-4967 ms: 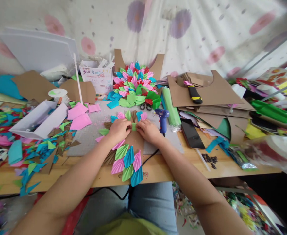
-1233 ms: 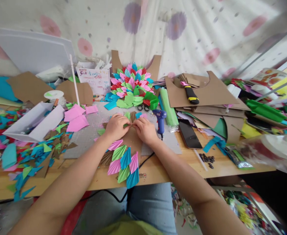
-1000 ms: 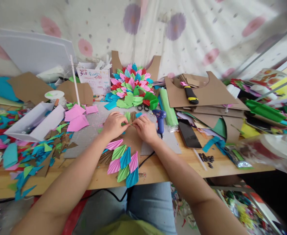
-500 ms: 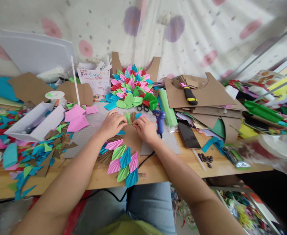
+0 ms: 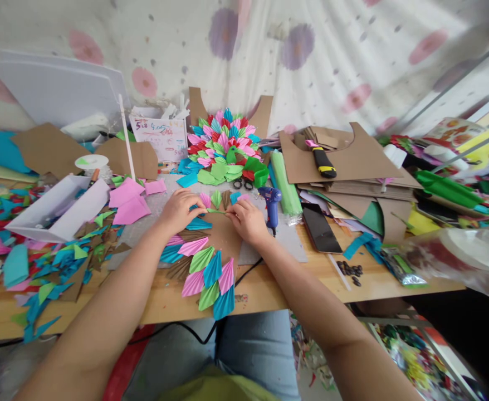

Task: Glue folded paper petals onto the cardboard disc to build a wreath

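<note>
Between my hands is a thin folded strip of green paper [image 5: 216, 211], one end at the fingers of each hand. My left hand [image 5: 181, 210] pinches its left end, and my right hand [image 5: 247, 219] pinches the right end. Under them lies a piece of brown cardboard [image 5: 224, 236] edged with pleated paper leaves in pink, green, blue and brown. A blue pleated leaf [image 5: 198, 224] sits just below my left fingers. Right of my right hand stands a blue glue gun [image 5: 271, 207], nozzle down.
A finished-looking cluster of colourful pleated leaves [image 5: 224, 136] stands behind. To the right are a phone [image 5: 320, 227], a green paper roll [image 5: 285, 186] and a box cutter [image 5: 323, 162] on stacked cardboard. Paper scraps and a white open box [image 5: 63, 209] fill the left.
My left hand has moved slightly left, away from my right hand, so more of the green strip shows between them. My right hand has stayed nearly in place.
</note>
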A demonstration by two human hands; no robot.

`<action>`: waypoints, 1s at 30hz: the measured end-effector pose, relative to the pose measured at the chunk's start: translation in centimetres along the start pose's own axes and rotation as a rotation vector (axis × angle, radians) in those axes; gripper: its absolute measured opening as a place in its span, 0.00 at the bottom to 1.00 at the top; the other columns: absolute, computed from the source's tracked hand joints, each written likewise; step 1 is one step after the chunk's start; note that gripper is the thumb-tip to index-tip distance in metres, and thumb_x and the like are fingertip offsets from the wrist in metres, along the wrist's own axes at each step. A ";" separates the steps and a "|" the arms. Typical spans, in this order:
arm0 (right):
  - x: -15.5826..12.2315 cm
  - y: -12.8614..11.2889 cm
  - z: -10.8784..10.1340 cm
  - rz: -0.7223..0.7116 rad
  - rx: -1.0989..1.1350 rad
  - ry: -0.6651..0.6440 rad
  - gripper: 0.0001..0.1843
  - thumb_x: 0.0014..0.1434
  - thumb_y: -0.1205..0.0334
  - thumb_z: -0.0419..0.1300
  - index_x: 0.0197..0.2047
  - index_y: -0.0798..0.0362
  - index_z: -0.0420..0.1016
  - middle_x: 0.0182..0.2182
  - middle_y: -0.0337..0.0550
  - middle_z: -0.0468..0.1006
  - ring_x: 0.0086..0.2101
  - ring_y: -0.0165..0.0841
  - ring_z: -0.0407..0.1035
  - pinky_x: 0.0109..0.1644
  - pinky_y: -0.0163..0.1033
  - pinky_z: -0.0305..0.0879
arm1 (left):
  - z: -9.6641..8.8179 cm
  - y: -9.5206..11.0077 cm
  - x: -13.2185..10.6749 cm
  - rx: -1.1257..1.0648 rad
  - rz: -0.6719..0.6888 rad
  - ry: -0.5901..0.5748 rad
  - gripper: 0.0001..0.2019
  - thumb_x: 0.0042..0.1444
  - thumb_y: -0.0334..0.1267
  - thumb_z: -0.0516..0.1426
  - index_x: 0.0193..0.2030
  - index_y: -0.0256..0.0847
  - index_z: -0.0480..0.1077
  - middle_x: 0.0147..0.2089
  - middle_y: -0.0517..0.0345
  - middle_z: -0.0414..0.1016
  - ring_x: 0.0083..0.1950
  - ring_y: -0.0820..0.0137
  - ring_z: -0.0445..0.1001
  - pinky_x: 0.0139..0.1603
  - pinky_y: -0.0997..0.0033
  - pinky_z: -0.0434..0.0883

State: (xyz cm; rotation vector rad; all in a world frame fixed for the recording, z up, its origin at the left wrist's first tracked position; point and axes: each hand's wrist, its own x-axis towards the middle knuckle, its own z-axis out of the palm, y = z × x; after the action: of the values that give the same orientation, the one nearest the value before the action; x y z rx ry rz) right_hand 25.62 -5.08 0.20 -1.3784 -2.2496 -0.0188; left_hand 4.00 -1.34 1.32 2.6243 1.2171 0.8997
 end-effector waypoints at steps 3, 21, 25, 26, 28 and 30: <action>0.0 0.1 0.1 -0.016 0.010 0.012 0.09 0.62 0.63 0.53 0.35 0.53 0.74 0.34 0.47 0.75 0.38 0.37 0.67 0.41 0.39 0.62 | 0.0 -0.3 -0.1 -0.014 -0.040 -0.002 0.10 0.53 0.44 0.57 0.26 0.42 0.72 0.29 0.58 0.74 0.36 0.67 0.69 0.44 0.64 0.64; -0.3 0.3 0.5 0.062 0.062 0.143 0.09 0.61 0.59 0.55 0.33 0.52 0.74 0.32 0.46 0.74 0.38 0.37 0.67 0.41 0.39 0.62 | -0.1 -0.1 -0.2 -0.514 -0.537 0.490 0.10 0.50 0.45 0.57 0.30 0.41 0.66 0.33 0.59 0.71 0.38 0.71 0.71 0.44 0.69 0.69; -0.3 0.0 0.6 0.027 0.054 0.120 0.10 0.62 0.58 0.54 0.33 0.52 0.74 0.33 0.47 0.74 0.37 0.37 0.67 0.41 0.39 0.62 | 0.1 0.7 -0.2 -0.686 -0.548 0.331 0.15 0.47 0.51 0.59 0.34 0.40 0.68 0.33 0.59 0.72 0.38 0.70 0.71 0.42 0.70 0.68; -0.4 -0.1 0.6 0.015 0.052 0.114 0.11 0.62 0.58 0.54 0.34 0.52 0.74 0.33 0.47 0.74 0.37 0.37 0.67 0.41 0.39 0.62 | 0.2 0.8 -0.2 -0.714 -0.545 0.277 0.17 0.46 0.52 0.59 0.35 0.40 0.68 0.34 0.58 0.73 0.38 0.70 0.71 0.42 0.70 0.68; -0.4 -0.1 0.7 -0.005 0.050 0.106 0.11 0.63 0.57 0.53 0.34 0.52 0.75 0.33 0.47 0.74 0.37 0.36 0.67 0.41 0.39 0.62 | 0.3 1.1 -0.3 -0.741 -0.544 0.185 0.19 0.45 0.53 0.60 0.37 0.40 0.70 0.33 0.59 0.73 0.37 0.70 0.72 0.40 0.70 0.68; -0.4 -0.2 0.8 -0.025 0.049 0.101 0.11 0.63 0.57 0.53 0.36 0.52 0.75 0.33 0.46 0.74 0.38 0.36 0.67 0.41 0.38 0.63 | 0.3 1.3 -0.3 -0.743 -0.546 0.135 0.20 0.44 0.53 0.61 0.39 0.41 0.70 0.30 0.60 0.72 0.33 0.70 0.71 0.35 0.71 0.67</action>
State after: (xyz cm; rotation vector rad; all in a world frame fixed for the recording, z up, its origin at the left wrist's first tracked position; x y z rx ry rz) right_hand 25.30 -5.32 -0.62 -1.2951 -2.1691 -0.0401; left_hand 4.87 -2.42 1.31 1.5794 1.2157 1.1324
